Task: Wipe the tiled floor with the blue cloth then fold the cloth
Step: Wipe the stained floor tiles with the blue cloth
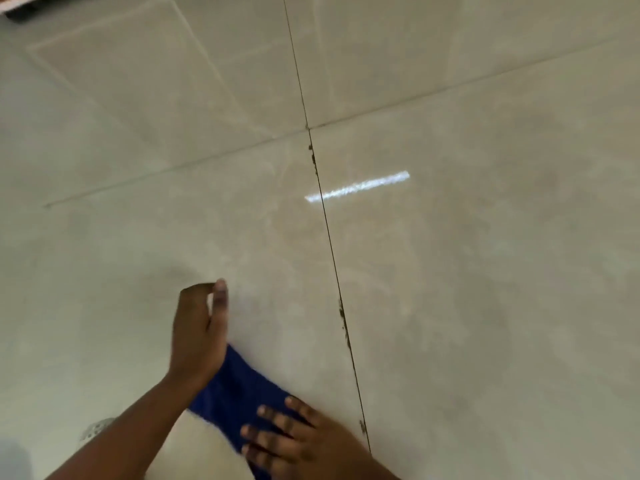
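The blue cloth (232, 393) lies bunched on the beige tiled floor (485, 271) near the bottom centre. My right hand (287, 434) rests flat on its near part, fingers spread and pressing it down. My left hand (199, 327) reaches in from the lower left and hovers past the cloth's far end. Its fingers are loosely curled toward the thumb and nothing is in them. The left wrist covers the cloth's far left edge.
A dark, dirty grout line (332, 258) runs top to bottom just right of the cloth, crossed by another joint further up. A bright streak of reflected light (358, 186) lies on the tile. A small round floor drain (95, 427) sits at lower left. A dark object (20, 12) fills the top left corner.
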